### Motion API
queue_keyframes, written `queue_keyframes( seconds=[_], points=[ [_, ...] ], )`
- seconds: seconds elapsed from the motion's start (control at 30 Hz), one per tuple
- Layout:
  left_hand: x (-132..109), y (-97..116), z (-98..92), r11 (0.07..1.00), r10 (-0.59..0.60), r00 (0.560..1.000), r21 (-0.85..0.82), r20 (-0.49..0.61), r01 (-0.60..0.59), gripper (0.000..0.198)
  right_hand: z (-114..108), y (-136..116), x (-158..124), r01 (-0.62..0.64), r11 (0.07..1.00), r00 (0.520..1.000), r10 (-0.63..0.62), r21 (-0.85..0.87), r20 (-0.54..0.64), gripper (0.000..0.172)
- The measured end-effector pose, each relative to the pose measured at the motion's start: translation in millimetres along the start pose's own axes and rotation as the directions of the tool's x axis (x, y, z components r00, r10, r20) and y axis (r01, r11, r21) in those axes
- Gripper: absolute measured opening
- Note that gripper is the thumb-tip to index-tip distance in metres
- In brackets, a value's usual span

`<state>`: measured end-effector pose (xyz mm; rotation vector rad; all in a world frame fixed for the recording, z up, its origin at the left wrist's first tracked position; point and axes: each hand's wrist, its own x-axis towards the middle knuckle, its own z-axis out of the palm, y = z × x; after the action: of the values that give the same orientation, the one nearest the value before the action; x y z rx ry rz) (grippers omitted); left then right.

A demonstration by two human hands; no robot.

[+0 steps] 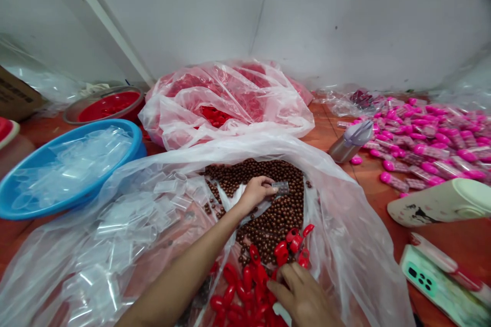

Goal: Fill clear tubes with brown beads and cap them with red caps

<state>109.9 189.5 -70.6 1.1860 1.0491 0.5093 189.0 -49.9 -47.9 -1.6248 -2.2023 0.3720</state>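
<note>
My left hand (256,195) is over the pile of brown beads (280,219), its fingers closed around a small clear plastic tube (281,188) lying on its side. The tube's far end touches the beads. My right hand (303,294) is lower, at the heap of red plastic caps (245,291). Its thumb and fingers are curled about a red cap, partly hidden by the hand. Loose clear tubes (130,219) lie to the left of my left forearm. Beads, caps and tubes all rest on a spread translucent plastic bag (345,235).
A blue basin (140,138) of clear pieces stands left. Behind is a plastic bag of red parts (230,97). To the right are pink-capped tubes (433,138), a lidded bottle (351,140), a cream tumbler (433,204) and a phone (441,281). A wall (307,20) closes the back.
</note>
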Motion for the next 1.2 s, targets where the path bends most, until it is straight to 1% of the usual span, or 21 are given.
queue_keyframes(
  seconds=[0.07, 0.1, 0.17, 0.2, 0.27, 0.33, 0.37, 0.43, 0.5, 0.53, 0.57, 0.63, 0.7, 0.73, 0.83, 0.9, 1.0, 1.1, 1.17, 1.2],
  points=[
    [-2.0, 0.2, 3.1, 0.997, -0.011, 1.0, -0.072, 0.026, 0.013, 0.026, -1.9, -0.4, 2.3, 0.067, 0.998, 0.998, -0.067, 0.017, 0.021, 0.015],
    [-3.0, 0.2, 4.0, 0.994, -0.017, 0.999, -0.11, 0.039, 0.021, 0.028, -1.8, -0.2, 3.4, 0.097, 0.995, 0.995, -0.097, 0.038, 0.011, 0.013],
    [-5.2, 0.1, 4.8, 0.983, -0.027, 0.998, -0.18, 0.063, 0.038, 0.031, -0.7, 0.7, 4.5, 0.102, 0.989, 0.995, -0.099, 0.105, -0.033, 0.013],
    [-6.4, 0.0, 4.7, 0.976, -0.032, 0.997, -0.211, 0.074, 0.047, 0.033, -0.3, 1.3, 4.5, 0.074, 0.986, 0.997, -0.067, 0.15, -0.05, 0.017],
    [-9.3, 0.1, 4.1, 0.963, -0.042, 0.995, -0.263, 0.091, 0.065, 0.036, -1.6, 2.1, 3.7, 0.021, 0.967, 0.998, -0.004, 0.253, -0.065, 0.031],
    [-13.9, 1.0, 2.7, 0.951, -0.051, 0.993, -0.297, 0.105, 0.081, 0.039, -6.4, 2.2, 2.8, -0.019, 0.925, 0.995, 0.055, 0.379, -0.084, 0.043],
    [-17.0, 1.8, 1.4, 0.948, -0.055, 0.992, -0.307, 0.111, 0.087, 0.04, -9.9, 2.1, 2.4, -0.048, 0.893, 0.99, 0.101, 0.448, -0.094, 0.046],
    [-24.9, 3.9, -3.4, 0.945, -0.057, 0.991, -0.314, 0.121, 0.093, 0.041, -18.1, 1.7, 2.1, -0.148, 0.794, 0.963, 0.252, 0.589, -0.099, 0.044],
    [-34.3, 5.9, -12.2, 0.95, -0.057, 0.992, -0.3, 0.116, 0.09, 0.042, -25.6, 1.6, 2.1, -0.261, 0.658, 0.904, 0.422, 0.706, -0.059, 0.038],
    [-38.8, 6.6, -18.3, 0.955, -0.058, 0.993, -0.284, 0.103, 0.085, 0.043, -28.4, 1.8, 2.0, -0.295, 0.591, 0.875, 0.483, 0.751, -0.036, 0.036],
    [-42.8, 7.0, -25.0, 0.962, -0.06, 0.995, -0.262, 0.083, 0.08, 0.044, -30.2, 2.3, 1.8, -0.316, 0.531, 0.851, 0.525, 0.786, -0.013, 0.035],
    [-48.0, 6.7, -38.3, 0.976, -0.07, 0.997, -0.206, 0.024, 0.073, 0.043, -30.6, 3.6, 1.2, -0.337, 0.445, 0.827, 0.562, 0.829, 0.035, 0.035],
    [-47.9, 5.1, -47.3, 0.987, -0.083, 0.996, -0.145, -0.039, 0.077, 0.039, -27.0, 4.9, 0.6, -0.328, 0.404, 0.819, 0.571, 0.854, 0.044, 0.037],
    [-45.8, 4.1, -48.9, 0.99, -0.089, 0.994, -0.116, -0.064, 0.082, 0.036, -24.5, 5.5, 0.5, -0.313, 0.397, 0.821, 0.569, 0.863, 0.036, 0.039],
    [-33.5, 1.4, -42.2, 0.995, -0.097, 0.991, -0.047, -0.096, 0.093, 0.029, -18.3, 5.6, 1.0, -0.287, 0.402, 0.824, 0.566, 0.869, 0.01, 0.04],
    [-22.9, 0.5, -32.3, 0.995, -0.096, 0.991, -0.013, -0.09, 0.095, 0.025, -17.5, 4.7, 1.5, -0.316, 0.407, 0.818, 0.575, 0.857, 0.028, 0.037],
    [-8.9, 1.1, -19.2, 0.995, -0.091, 0.994, 0.022, -0.056, 0.093, 0.023, -19.0, 3.3, 1.1, -0.356, 0.359, 0.798, 0.597, 0.863, 0.081, 0.033],
    [-0.9, 3.5, -12.0, 0.997, -0.08, 0.997, 0.021, -0.012, 0.08, 0.023, -20.0, 3.4, -0.4, -0.341, 0.284, 0.796, 0.595, 0.896, 0.114, 0.033],
    [0.4, 5.3, -9.1, 0.997, -0.071, 0.997, -0.002, 0.02, 0.071, 0.023, -21.1, 4.0, -0.6, -0.323, 0.271, 0.801, 0.589, 0.907, 0.109, 0.033],
    [-0.1, 5.9, -7.8, 0.998, -0.066, 0.997, -0.02, 0.038, 0.067, 0.023, -22.2, 4.4, -0.2, -0.318, 0.284, 0.804, 0.587, 0.905, 0.098, 0.032]
  ],
)
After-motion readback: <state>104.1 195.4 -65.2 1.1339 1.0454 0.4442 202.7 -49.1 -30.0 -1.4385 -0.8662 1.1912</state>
